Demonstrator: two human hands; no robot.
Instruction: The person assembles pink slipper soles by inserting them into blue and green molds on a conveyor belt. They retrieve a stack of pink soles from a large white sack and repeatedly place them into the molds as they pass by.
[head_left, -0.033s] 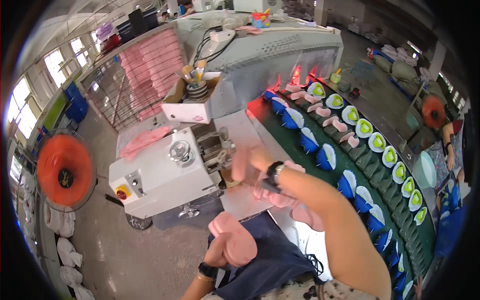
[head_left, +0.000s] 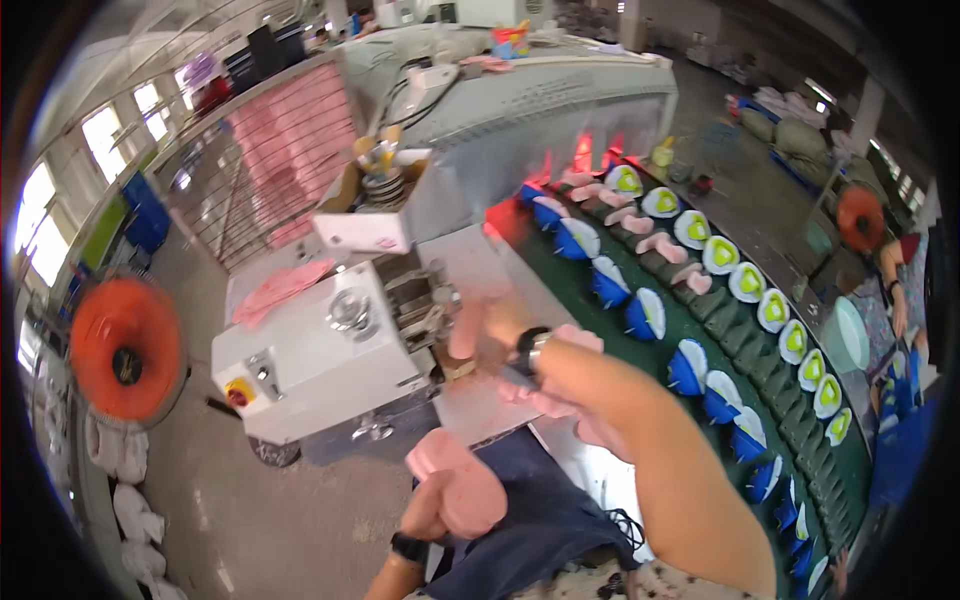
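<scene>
My left hand [head_left: 428, 508] is closed around pink insoles [head_left: 474, 495], apparently two stacked, held low in front of the dark blue cloth on my lap. My right hand [head_left: 508, 322] reaches out to the working end of a white machine [head_left: 310, 355]. Motion smears its fingers, but a pink insole [head_left: 464, 332] stands upright at them, close to the machine's metal head [head_left: 422, 300]. Under my right forearm, more pink insoles [head_left: 552, 400] lie piled on the metal table [head_left: 470, 408], partly hidden by the arm.
To the right, a green conveyor [head_left: 640, 370] carries blue-and-white shoe uppers [head_left: 688, 368], grey moulded pieces, pink insoles and white-and-yellow parts. A box of brushes [head_left: 362, 232] stands behind the machine. An orange fan [head_left: 125, 350] is at left; a co-worker's arm [head_left: 893, 290] shows far right.
The whole view has shifted slightly to the left. Against the machine, my right hand and its insole stay nearly in place, and my left hand keeps its hold.
</scene>
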